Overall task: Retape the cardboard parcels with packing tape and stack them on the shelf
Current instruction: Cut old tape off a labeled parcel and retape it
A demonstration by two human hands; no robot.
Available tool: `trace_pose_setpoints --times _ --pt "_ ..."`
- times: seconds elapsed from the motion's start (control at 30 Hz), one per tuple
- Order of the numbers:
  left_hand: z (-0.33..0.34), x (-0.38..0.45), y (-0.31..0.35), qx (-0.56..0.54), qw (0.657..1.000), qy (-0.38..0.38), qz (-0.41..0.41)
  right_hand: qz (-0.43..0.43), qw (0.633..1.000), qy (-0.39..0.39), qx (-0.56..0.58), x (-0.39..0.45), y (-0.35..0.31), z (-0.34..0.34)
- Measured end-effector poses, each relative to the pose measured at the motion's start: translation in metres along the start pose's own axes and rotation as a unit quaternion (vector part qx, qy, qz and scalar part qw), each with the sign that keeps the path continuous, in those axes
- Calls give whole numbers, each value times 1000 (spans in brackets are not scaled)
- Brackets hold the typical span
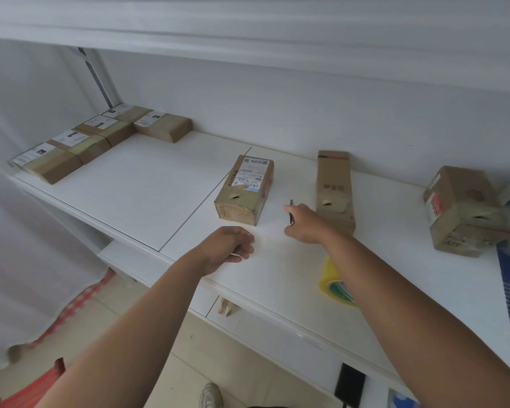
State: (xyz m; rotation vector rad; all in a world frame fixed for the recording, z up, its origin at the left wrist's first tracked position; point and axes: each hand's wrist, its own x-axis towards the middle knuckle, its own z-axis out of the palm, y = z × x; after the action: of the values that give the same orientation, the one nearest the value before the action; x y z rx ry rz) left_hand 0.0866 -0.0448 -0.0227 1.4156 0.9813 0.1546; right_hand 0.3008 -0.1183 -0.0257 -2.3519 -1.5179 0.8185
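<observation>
Three cardboard parcels with torn tape lie on the white shelf (136, 184): one with a shipping label (245, 189) in the middle, a long narrow one (334, 187) to its right, a bulkier one (465, 210) at the far right. My left hand (227, 248) hovers with loosely curled fingers just in front of the labelled parcel, holding nothing I can make out. My right hand (305, 222) grips a small dark cutter (291, 213) between the two nearer parcels. A yellow roll of packing tape (331, 278) lies under my right forearm, partly hidden.
Several taped parcels (100, 136) sit in a row along the shelf's left end and back corner. An upper shelf board (248, 33) overhangs. A white curtain (27, 231) hangs at the left. A red stool (36, 390) stands on the tiled floor below.
</observation>
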Motion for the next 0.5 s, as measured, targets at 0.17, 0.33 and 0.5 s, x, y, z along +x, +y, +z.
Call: trace_pose_setpoints --times 0.17,0.33,0.5 --pt "-3 -2 -3 -21 999 -18 28 56 995 -68 -40 -3 -10 2" --pt "-8 -3 -4 -30 999 -11 43 -6 987 101 121 -5 -15 -1" --pt "-5 -4 -4 -5 998 -26 57 -48 961 -134 237 -22 -12 -12"
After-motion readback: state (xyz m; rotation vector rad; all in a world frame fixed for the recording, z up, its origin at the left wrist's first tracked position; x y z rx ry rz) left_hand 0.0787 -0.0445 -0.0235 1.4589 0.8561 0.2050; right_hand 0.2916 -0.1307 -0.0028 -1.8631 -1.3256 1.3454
